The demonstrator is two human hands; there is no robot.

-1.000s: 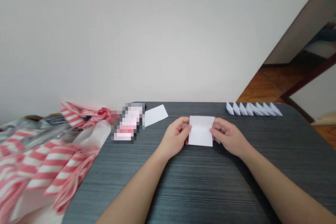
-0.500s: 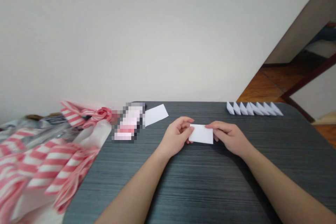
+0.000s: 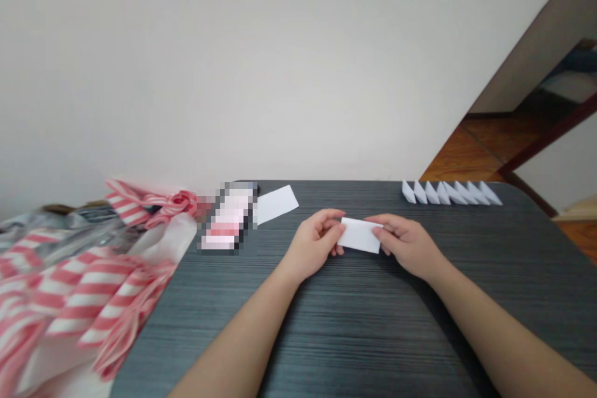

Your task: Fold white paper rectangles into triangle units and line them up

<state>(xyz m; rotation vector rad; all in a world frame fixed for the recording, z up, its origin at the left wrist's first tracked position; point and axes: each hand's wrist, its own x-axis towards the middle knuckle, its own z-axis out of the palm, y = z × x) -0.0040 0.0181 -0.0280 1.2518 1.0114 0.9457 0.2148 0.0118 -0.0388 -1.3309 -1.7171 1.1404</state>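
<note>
A small folded piece of white paper (image 3: 359, 235) is held above the table between my two hands. My left hand (image 3: 313, 244) pinches its left end, and my right hand (image 3: 405, 244) grips its right end with the fingertips. Behind them, a loose flat white paper sheet (image 3: 277, 204) lies on the dark wood-grain table (image 3: 373, 329), out of reach of my fingers. Neither hand touches it. Parts of the held paper's ends are hidden by my fingers.
A row of several folded white paper pieces (image 3: 450, 193) stands along the far right table edge. A pixelated object (image 3: 228, 217) lies at the far left. Pink-and-white striped bags (image 3: 79, 286) pile over the left edge. A wooden floor (image 3: 476, 155) shows beyond the right corner.
The paper has gone from a taller rectangle to a narrow folded strip, now slightly tilted. My hands have moved closer together around it.
</note>
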